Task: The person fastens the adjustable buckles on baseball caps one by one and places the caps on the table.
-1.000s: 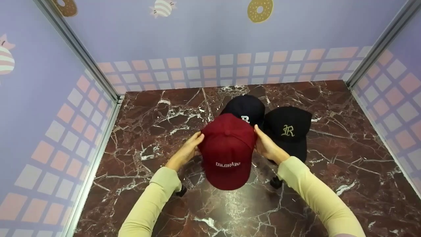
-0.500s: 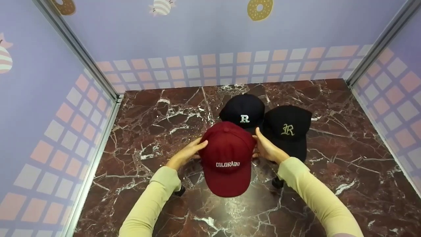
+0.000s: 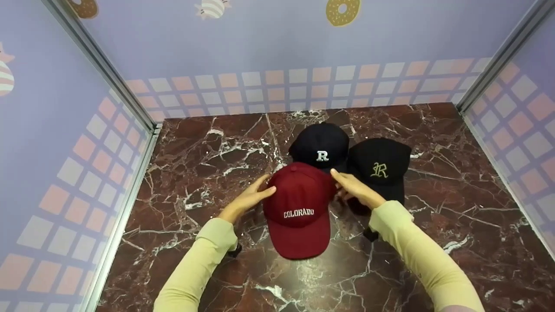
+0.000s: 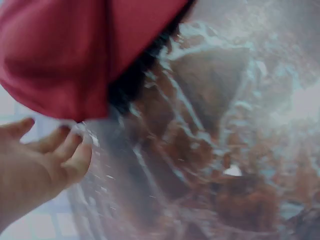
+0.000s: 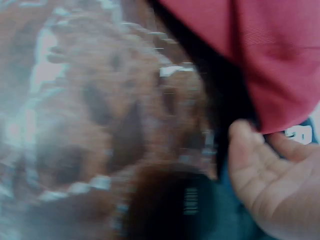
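Observation:
A dark red baseball cap (image 3: 297,195) marked COLORADO sits at the middle of the marble-patterned surface, brim toward me. My right hand (image 3: 355,189) pinches its right edge, thumb outside and fingertips at the rim, as the right wrist view shows. On the other side my left hand (image 3: 249,199) is spread beside the cap's edge; in the left wrist view its fingers (image 4: 75,155) are loose just below the red cloth. Behind the red cap lies a navy cap (image 3: 321,141) with a white R. To its right is a black cap (image 3: 379,158) with a gold monogram, partly behind my right hand.
The dark red marble surface (image 3: 208,173) stretches around the caps. Lilac panels with pink and white squares (image 3: 277,86) enclose it at the back and both sides. Metal-coloured strips (image 3: 143,143) run along the panel corners.
The red cap has come down toward me and turned slightly, uncovering the navy cap's R. My left fingers have loosened from its edge; the right hand has shifted along the rim.

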Available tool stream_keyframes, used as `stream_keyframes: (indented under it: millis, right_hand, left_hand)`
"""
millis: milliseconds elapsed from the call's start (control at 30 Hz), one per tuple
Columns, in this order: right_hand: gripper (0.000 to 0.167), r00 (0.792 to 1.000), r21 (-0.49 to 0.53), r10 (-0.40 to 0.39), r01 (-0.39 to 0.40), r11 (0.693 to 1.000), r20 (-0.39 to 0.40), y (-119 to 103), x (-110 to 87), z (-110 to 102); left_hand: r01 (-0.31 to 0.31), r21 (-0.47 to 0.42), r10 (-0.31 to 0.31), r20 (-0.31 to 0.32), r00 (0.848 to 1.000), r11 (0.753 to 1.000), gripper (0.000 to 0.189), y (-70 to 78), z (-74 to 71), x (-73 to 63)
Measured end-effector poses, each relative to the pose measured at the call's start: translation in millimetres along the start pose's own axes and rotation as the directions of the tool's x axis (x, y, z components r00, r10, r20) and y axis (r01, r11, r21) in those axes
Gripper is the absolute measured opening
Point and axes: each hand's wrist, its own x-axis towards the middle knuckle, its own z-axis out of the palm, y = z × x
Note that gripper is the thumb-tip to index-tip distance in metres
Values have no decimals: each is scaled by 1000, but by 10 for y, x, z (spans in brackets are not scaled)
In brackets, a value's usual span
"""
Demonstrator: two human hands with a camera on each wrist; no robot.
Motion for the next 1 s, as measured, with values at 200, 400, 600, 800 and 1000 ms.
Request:
stream_keyframes:
  millis: [200,400,600,800,1000]
  right_hand:
    - [67,989,-138,-142,136,981,-38,-150,34,-26]
    - [72,962,-230,-269,271,935,41,-354,13,78]
    - [78,937,-332,-338,347,877,86,-492,37,232]
    - [79,927,-388,-352,373,843,127,-535,70,336]
    - [77,928,-391,-344,372,842,143,-510,109,377]
  left_hand:
    - [-109,237,134,-92,987,965,81,60,47,79]
    - [-124,319,152,-66,986,940,89,149,48,160]
    - [-111,388,118,6,993,915,94,191,94,254]
    - [-146,452,132,63,989,880,98,163,164,326]
    - [-144,424,141,38,989,894,98,142,205,354]
